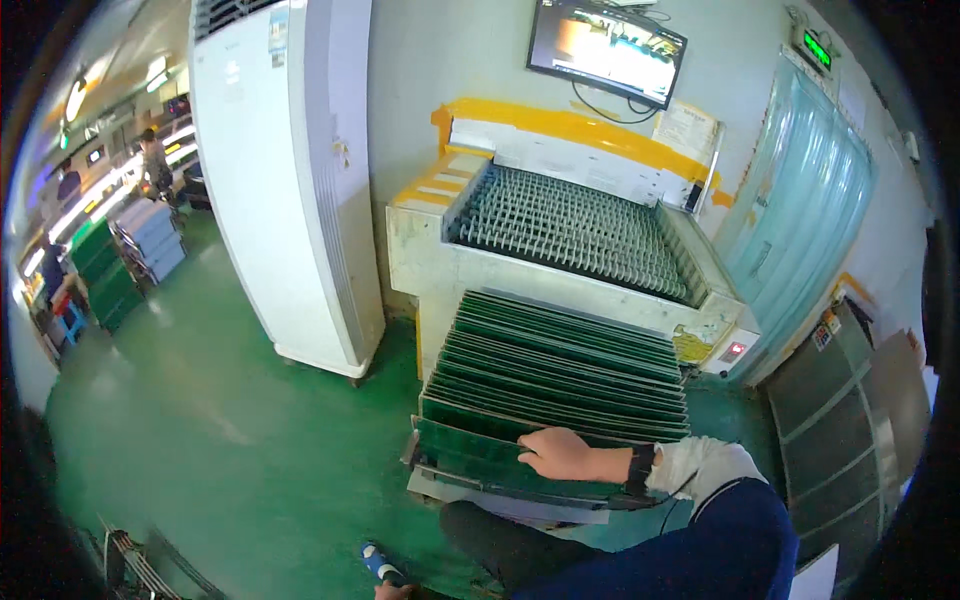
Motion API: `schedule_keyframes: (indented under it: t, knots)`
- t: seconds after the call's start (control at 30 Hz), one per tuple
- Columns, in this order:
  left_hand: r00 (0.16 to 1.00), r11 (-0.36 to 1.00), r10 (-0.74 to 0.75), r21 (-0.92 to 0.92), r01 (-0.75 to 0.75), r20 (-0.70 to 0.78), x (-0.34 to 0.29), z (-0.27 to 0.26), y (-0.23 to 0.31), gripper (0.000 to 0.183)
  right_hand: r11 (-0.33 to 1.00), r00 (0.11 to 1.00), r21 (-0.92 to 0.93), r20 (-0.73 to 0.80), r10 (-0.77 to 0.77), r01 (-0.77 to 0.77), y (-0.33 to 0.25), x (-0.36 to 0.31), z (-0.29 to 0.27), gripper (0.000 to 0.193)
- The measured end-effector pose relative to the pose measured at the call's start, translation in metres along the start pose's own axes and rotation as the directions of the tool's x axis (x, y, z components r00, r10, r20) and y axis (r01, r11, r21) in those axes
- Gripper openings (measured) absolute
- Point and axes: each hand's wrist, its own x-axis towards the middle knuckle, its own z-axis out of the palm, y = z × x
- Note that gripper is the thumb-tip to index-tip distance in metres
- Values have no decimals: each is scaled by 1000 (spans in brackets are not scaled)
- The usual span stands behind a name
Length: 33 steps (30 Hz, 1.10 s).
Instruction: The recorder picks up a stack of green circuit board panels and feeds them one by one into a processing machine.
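Head view: one right hand, lower centre, curls its fingers at the upper edge of the front green panel; whether they pinch it I cannot tell. One left hand shows partly at the bottom edge, near one blue-and-white object, its grip unclear. Over a dozen green panels stand in one rack at centre, too close-packed to count. Beyond: one conveyor machine; upper right, one wall monitor; upper left, one floor-standing air conditioner.
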Motion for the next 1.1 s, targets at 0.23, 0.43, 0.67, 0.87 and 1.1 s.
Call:
schedule_keyframes:
  t: [0.23,0.43,0.67,0.87,1.1]
  knots:
    - [956,897,131,-443,-1,264,-65,-22,17,68,994,988,-76,144,-64,75,-5,5,-14,33]
    - [840,917,397,-122,-379,371,-116,-9,22,59,977,990,-159,23,-142,144,-30,-21,-107,27]
    - [661,527,476,414,-742,580,-137,-20,39,57,998,966,-38,-252,-64,56,-29,-69,-264,41]
    - [899,824,133,458,-335,417,-168,-8,69,68,296,820,890,-441,365,347,63,-98,-320,30]
    - [889,917,79,318,-243,451,-194,-9,80,66,-34,710,787,-536,458,616,211,-37,-276,26]
